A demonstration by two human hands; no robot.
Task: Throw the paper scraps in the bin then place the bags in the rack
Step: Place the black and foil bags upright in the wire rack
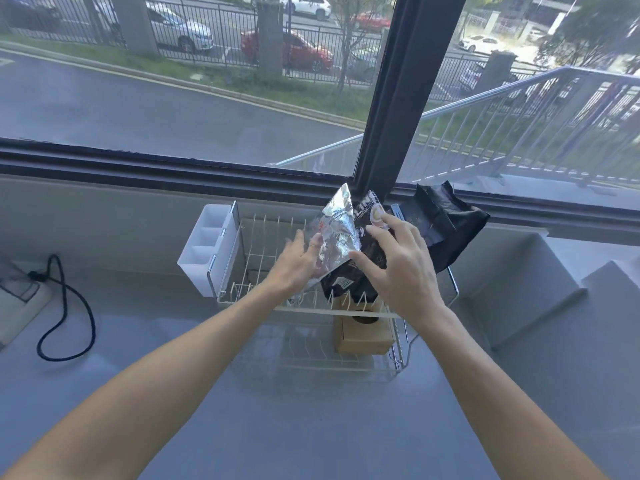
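A white wire rack [263, 244] stands on the grey counter by the window. Three bags stand in it: a silver foil bag [337, 233], a dark brown printed bag [367, 251] and a black bag [446, 223] at the right end. My left hand [298, 261] lies with straight fingers against the left side of the silver bag. My right hand [401, 268] has spread fingers resting on the front of the brown bag, its thumb at the silver bag's lower edge. No paper scraps and no bin are in view.
A white three-compartment holder [207, 244] hangs on the rack's left end. A brown cardboard box [360, 334] with a round hole sits under the rack's front. A black cord [65, 306] loops on the counter at left. Stepped grey ledges [554, 292] rise at right.
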